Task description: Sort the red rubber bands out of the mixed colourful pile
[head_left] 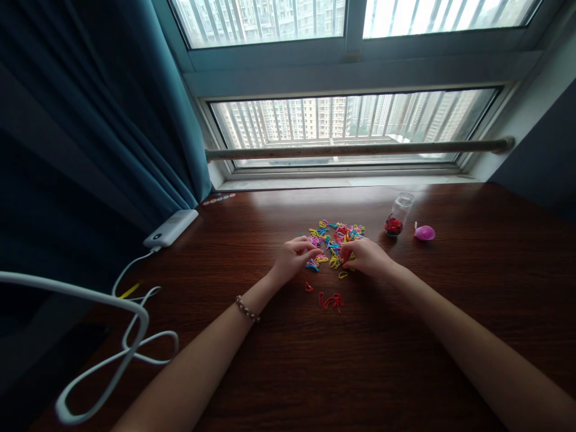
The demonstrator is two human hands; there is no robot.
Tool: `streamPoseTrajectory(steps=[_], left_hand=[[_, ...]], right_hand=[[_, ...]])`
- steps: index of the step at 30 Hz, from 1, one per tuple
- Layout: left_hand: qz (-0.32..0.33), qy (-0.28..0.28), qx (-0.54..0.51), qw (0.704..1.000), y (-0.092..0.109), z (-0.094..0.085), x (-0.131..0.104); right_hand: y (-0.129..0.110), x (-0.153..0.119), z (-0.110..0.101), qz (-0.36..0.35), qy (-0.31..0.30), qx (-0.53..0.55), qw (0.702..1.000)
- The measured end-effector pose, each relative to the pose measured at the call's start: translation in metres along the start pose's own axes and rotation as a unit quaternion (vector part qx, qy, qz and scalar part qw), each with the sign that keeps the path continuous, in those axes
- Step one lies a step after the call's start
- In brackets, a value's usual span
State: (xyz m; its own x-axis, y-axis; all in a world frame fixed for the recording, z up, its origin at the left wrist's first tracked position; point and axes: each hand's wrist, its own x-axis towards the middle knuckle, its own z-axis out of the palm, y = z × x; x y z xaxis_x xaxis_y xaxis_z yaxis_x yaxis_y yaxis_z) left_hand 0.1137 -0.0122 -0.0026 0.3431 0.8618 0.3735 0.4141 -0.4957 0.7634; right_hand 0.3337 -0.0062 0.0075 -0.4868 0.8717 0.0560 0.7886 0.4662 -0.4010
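A loose pile of small coloured elastic bands (333, 240) lies on the dark wooden table. At its left edge is my left hand (293, 259), thumb and fingers stretched toward the bands and nothing visibly held. My right hand (368, 257) reaches into the right side of the pile, its fingertips pinched together and pointing down. What sits between them is too small to tell. Nearer to me, several red bands (332, 301) form a separate little group. One red band (308, 287) and one yellow band (343, 275) lie between that group and the pile.
A clear jar (402, 207) with red bands at its bottom stands at the back right, beside a pink lid (425, 233). To the left, a white power bank (171, 228) has a white cable (135, 348) looping along the table's left side. A window and rail (360, 150) border the back.
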Motion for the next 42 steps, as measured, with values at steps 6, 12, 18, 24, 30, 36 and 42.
streamPoseTrajectory(steps=[6, 12, 18, 24, 30, 36, 42], left_hand=[[0.009, 0.015, 0.134, 0.991, -0.018, -0.003, 0.001], [0.010, -0.031, 0.183, 0.983, -0.023, -0.003, 0.000], [0.003, -0.024, 0.156, 0.987, -0.027, -0.001, 0.001], [-0.020, 0.008, 0.101, 0.995, -0.033, -0.002, 0.004], [-0.034, 0.049, 0.037, 0.998, -0.032, -0.002, 0.006], [-0.052, 0.070, 0.015, 0.996, -0.034, -0.002, 0.007], [-0.005, 0.034, 0.004, 0.999, -0.017, 0.000, 0.002]], right_hand=[[0.004, 0.002, 0.004, -0.012, 0.028, 0.026, 0.999], [0.008, 0.009, 0.003, 0.041, 0.087, 0.195, 0.976], [0.005, 0.010, -0.002, 0.090, 0.079, 0.387, 0.914], [-0.001, 0.005, -0.009, 0.112, 0.041, 0.479, 0.869], [-0.007, 0.000, -0.012, 0.059, -0.105, 0.480, 0.869], [-0.017, -0.007, -0.009, -0.017, -0.360, 0.424, 0.831], [-0.006, 0.002, -0.002, 0.020, 0.000, 0.267, 0.963]])
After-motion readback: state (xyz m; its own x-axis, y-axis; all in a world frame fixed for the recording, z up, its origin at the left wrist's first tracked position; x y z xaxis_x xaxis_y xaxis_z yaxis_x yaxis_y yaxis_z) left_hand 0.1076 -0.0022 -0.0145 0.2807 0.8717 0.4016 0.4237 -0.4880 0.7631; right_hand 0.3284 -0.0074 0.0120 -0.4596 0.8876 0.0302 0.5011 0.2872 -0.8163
